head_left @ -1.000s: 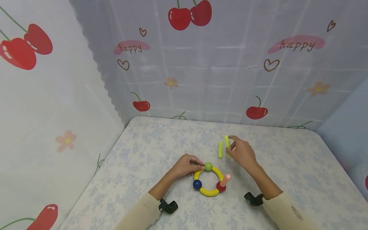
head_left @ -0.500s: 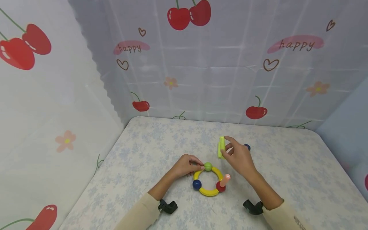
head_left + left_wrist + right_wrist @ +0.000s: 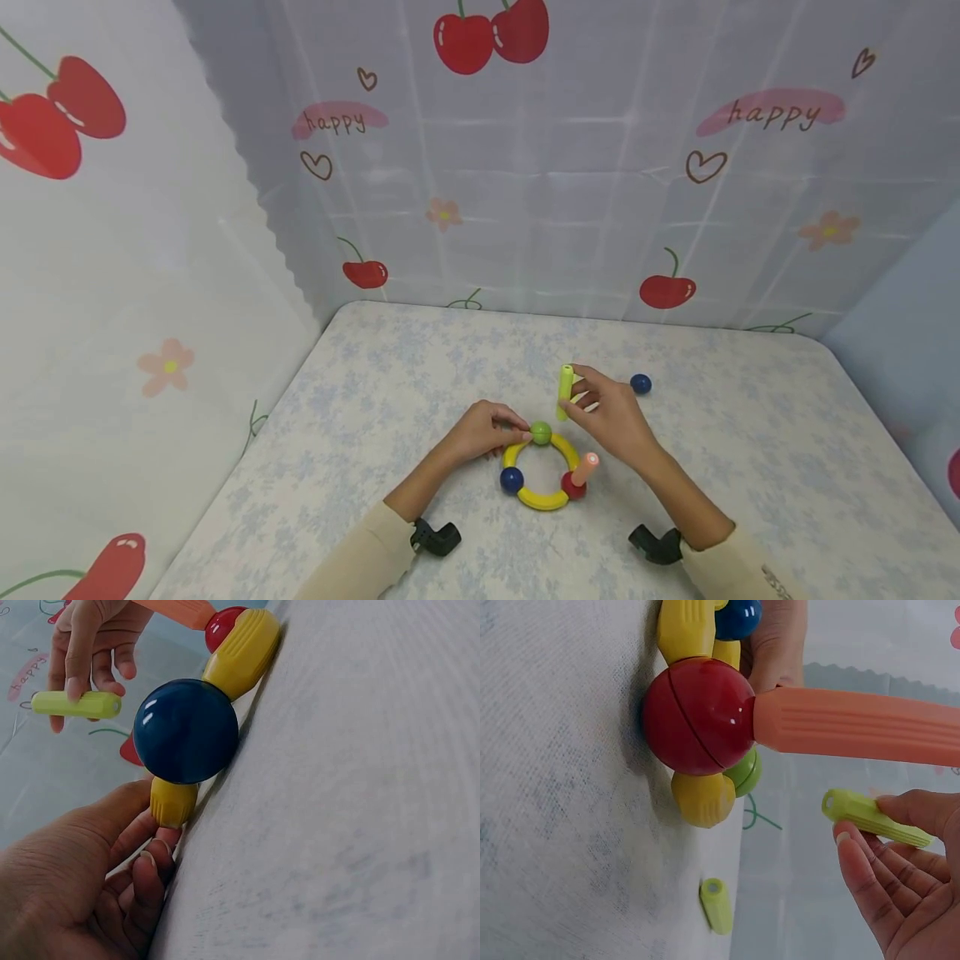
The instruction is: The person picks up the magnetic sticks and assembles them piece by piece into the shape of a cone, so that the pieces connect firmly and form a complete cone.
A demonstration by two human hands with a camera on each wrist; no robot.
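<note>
A ring of yellow curved rods [image 3: 543,500] lies on the table, joined by a blue ball [image 3: 512,480], a red ball [image 3: 573,485] and a green ball [image 3: 541,432]. An orange rod [image 3: 586,468] stands up from the red ball. My left hand [image 3: 480,433] holds the ring by the yellow rod beside the green ball. Above and just behind that ball, my right hand [image 3: 611,415] pinches a lime-green rod [image 3: 566,392] between thumb and fingers, roughly upright and apart from the ring. A second lime-green rod [image 3: 716,906] lies on the table in the right wrist view.
A loose dark blue ball [image 3: 641,384] rests on the table behind my right hand. The table [image 3: 420,358] has a pale floral cover. Cherry-printed sheets [image 3: 510,208] stand along its back and left sides.
My right hand has moved left and a little nearer with the lime-green rod, away from beside the second rod. The loose blue ball has come into view behind it. My left hand stays put.
</note>
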